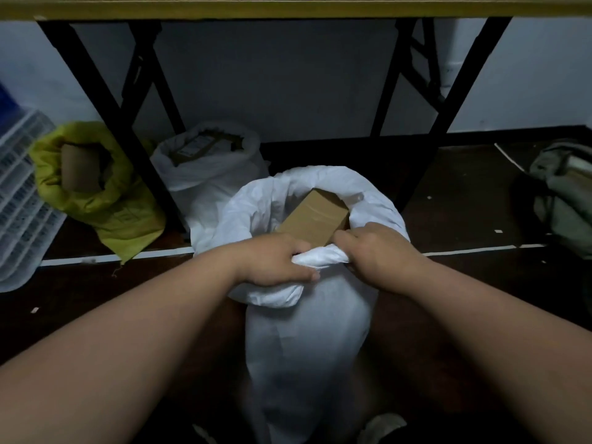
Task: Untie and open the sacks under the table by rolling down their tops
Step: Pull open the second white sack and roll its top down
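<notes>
White sacks (307,331) (two), one yellow sack (96,193), both hands gripping.

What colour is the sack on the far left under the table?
Yellow-green sack, top already rolled down; the head view shows it clearly.

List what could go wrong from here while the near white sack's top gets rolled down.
Both hands, left and right, grip only the near rim of the white sack; it might tip forward. The cardboard box sits high in the mouth and could slide out or snag the roll.
</notes>
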